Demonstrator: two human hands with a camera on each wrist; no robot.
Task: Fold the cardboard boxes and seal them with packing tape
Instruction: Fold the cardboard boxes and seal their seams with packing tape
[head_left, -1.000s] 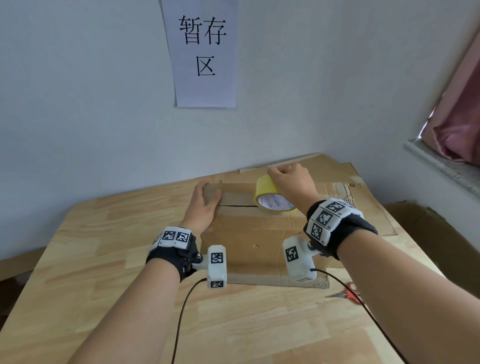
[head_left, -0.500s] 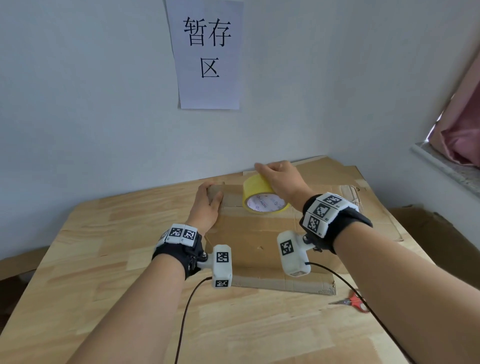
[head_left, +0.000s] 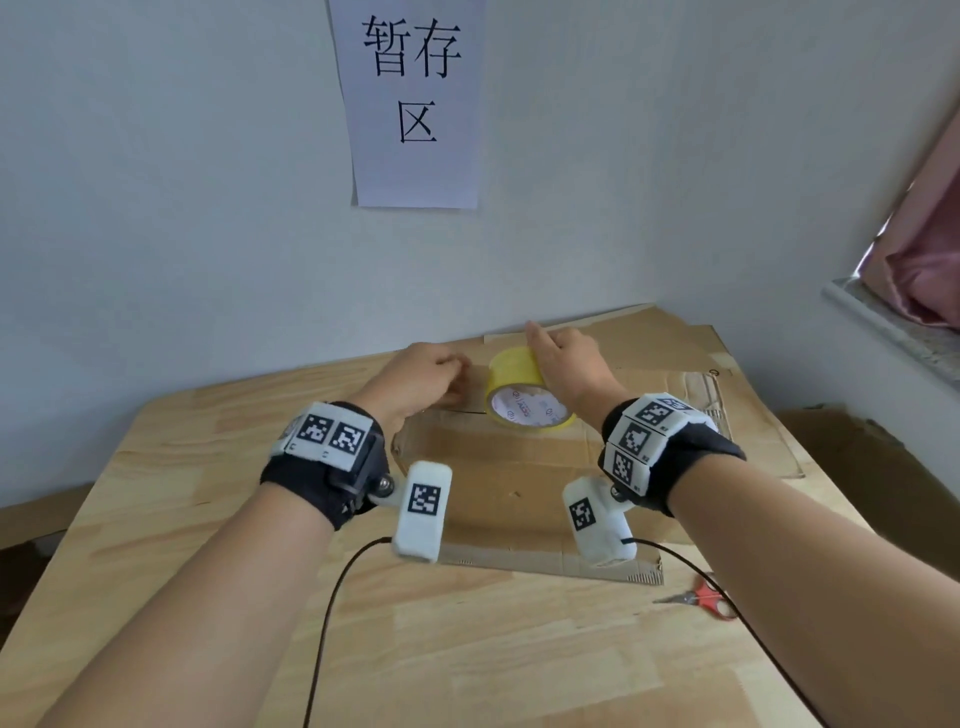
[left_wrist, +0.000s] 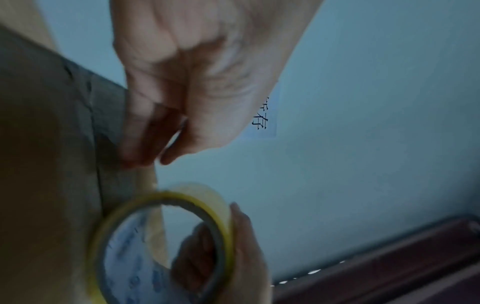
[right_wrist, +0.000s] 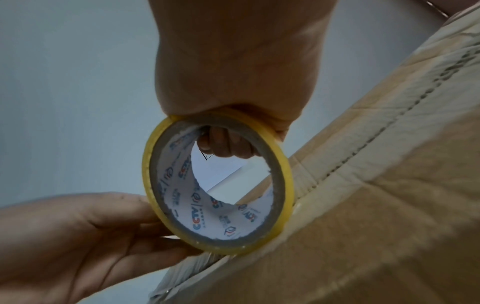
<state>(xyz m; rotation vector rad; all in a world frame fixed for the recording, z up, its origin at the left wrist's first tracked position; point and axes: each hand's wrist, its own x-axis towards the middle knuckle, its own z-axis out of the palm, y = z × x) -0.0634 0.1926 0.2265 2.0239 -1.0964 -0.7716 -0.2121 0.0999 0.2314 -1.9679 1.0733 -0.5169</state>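
Note:
A brown cardboard box stands on the wooden table, its top flaps meeting in a seam. A yellow tape roll stands on edge on the box's far top. My right hand grips the roll from above, with fingers reaching into the core. My left hand is just left of the roll, fingers curled. In the left wrist view its fingertips pinch the free tape end, which runs down to the roll beside the box.
Red-handled scissors lie on the table at the right, near a black cable. Flat cardboard sheets lie behind the box to the right. An open brown carton sits off the table's right edge. A paper sign hangs on the wall.
My left hand has lifted off the box's left top edge, moved right and curled onto the tape end. The right hand has brought the roll leftward along the seam.

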